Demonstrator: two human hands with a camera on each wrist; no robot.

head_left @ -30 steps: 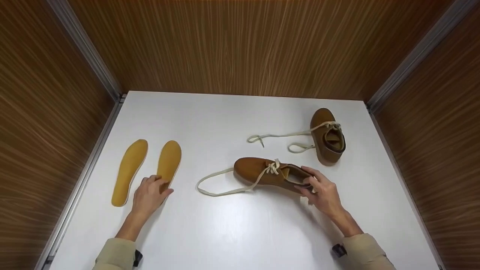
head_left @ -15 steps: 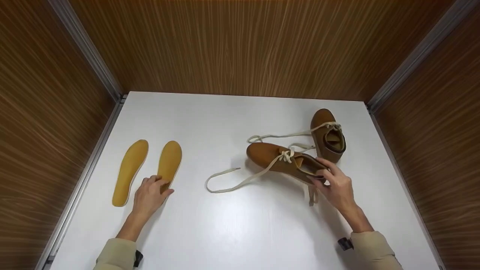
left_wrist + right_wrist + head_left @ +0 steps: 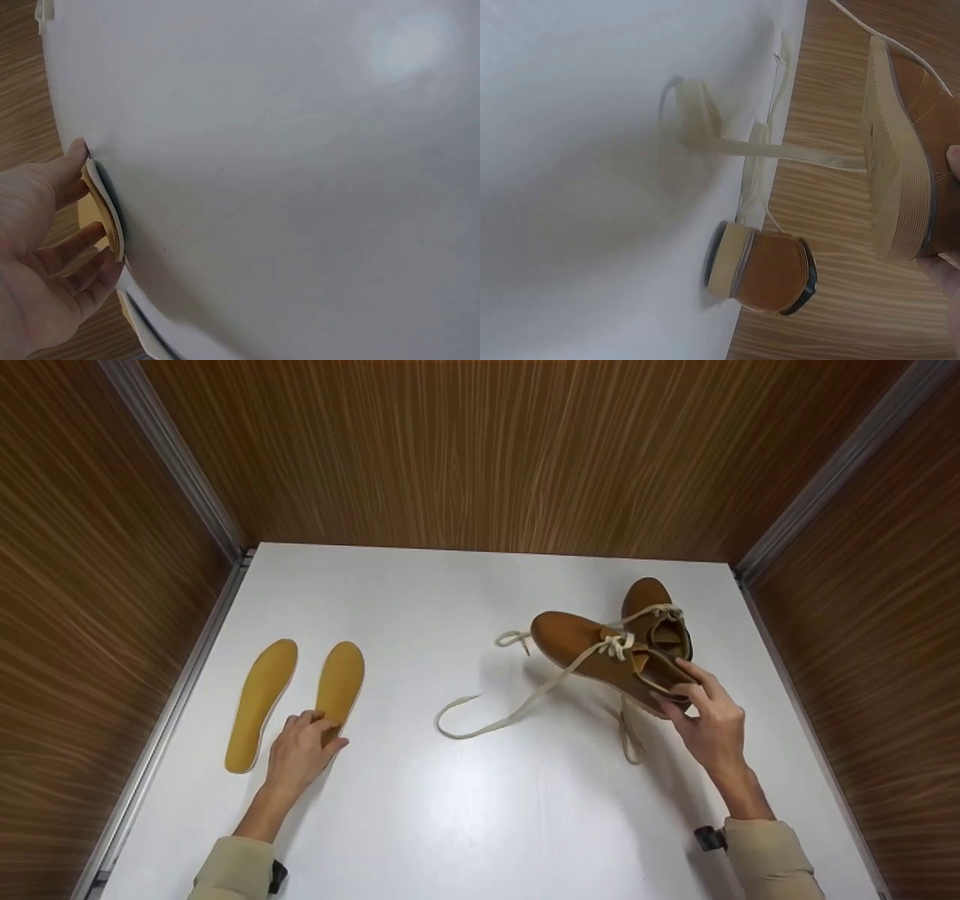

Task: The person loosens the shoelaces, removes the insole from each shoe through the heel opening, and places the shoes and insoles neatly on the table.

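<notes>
My right hand (image 3: pixel 709 724) grips a brown leather shoe (image 3: pixel 574 637) at its heel collar, with fingers inside the opening. That shoe is lifted off the table, toe pointing to the upper left, one cream lace (image 3: pixel 517 720) trailing from it to the table. In the right wrist view its ribbed pale sole (image 3: pixel 900 180) shows. The matching shoe (image 3: pixel 643 594) stands behind it, partly covered in the head view. My left hand (image 3: pixel 296 750) holds the heel end of a tan insole (image 3: pixel 341 679) between thumb and fingers; the left wrist view shows its end edge (image 3: pixel 106 210).
A second tan insole (image 3: pixel 260 705) lies left of the held one. The white table (image 3: pixel 390 592) is enclosed by wood-grain panels (image 3: pixel 480 457) at the back and sides. A looped lace (image 3: pixel 512 638) lies behind the raised shoe.
My right hand has lifted the shoe and carried it right and toward the back, closer to the standing shoe. The lace has dragged along to the right. My left hand has stayed put.
</notes>
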